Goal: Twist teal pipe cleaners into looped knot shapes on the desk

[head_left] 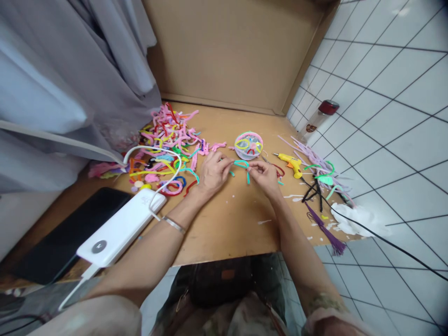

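Note:
Between my hands is a turquoise pipe cleaner (241,163), bent into a narrow loop with one end hanging down. My left hand (216,171) pinches its left end, fingers closed. At the loop's right end, the fingertips of my right hand (262,173) are closed on it too. Just behind the loop stands a small round tub (248,145) with pink, yellow and other coloured pieces in it. A dark red pipe cleaner (280,170) lies beside my right hand, partly hidden by it.
A heap of colourful pipe cleaners (171,135) lies at the back left. Nearer me are a white power bank (121,228) and a black phone (73,233). On the right are a yellow glue gun (291,163) with a black cord, lilac pipe cleaners (315,161), a purple tassel (327,231) and white tissue (353,219).

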`<move>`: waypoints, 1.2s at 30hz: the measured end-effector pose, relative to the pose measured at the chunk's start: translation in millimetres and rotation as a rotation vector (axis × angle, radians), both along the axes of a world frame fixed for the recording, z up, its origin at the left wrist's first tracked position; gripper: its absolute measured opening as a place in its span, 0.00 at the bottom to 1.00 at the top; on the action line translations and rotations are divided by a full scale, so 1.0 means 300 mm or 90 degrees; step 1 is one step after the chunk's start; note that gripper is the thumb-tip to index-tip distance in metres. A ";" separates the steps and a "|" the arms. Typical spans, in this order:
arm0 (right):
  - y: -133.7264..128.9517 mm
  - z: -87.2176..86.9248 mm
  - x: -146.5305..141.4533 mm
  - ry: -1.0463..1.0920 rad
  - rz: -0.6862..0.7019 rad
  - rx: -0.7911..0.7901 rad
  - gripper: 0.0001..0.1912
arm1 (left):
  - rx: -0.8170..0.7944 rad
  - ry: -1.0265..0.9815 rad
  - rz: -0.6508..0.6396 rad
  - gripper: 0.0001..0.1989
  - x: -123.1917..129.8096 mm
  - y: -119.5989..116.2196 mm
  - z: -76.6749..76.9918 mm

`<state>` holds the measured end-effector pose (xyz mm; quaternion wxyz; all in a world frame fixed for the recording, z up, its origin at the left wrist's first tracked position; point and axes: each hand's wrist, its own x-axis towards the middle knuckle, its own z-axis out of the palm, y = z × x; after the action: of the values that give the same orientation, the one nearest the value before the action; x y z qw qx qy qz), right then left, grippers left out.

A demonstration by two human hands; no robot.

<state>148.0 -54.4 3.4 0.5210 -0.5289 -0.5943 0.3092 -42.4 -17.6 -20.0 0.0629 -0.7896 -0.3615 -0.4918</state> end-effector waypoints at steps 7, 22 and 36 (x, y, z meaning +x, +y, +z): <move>-0.002 0.001 0.003 0.026 0.000 -0.049 0.10 | -0.001 -0.008 -0.087 0.14 0.016 -0.002 -0.009; 0.004 -0.019 0.000 0.081 -0.032 -0.049 0.06 | -0.114 0.090 0.012 0.13 -0.001 0.005 -0.012; 0.014 -0.005 -0.085 0.430 -0.142 -0.007 0.10 | -0.515 -0.479 -0.091 0.06 0.117 -0.072 0.050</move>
<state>122.6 -50.1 2.0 0.7155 -0.4615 -0.3255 0.4112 -7.5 -39.2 -5.2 -0.4122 -0.5430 -0.4647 -0.5651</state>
